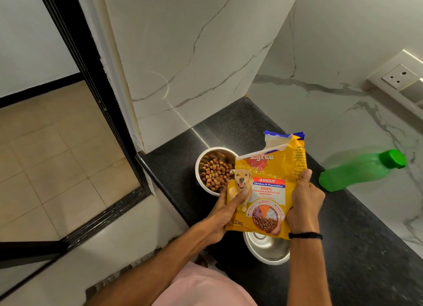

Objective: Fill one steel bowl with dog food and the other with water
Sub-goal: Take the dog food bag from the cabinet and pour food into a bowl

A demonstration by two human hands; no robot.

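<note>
Both hands grip the food bag (265, 191), the left hand (225, 210) on one side and the right hand (303, 201) on the other, so it stays upright with its torn top up and nothing spills. The far bowl (207, 170) on the black counter (357, 237) has food in it. The near bowl (266, 249) under the bag looks empty, and the green bottle (359, 172) lies close by, probably for the water.
</note>
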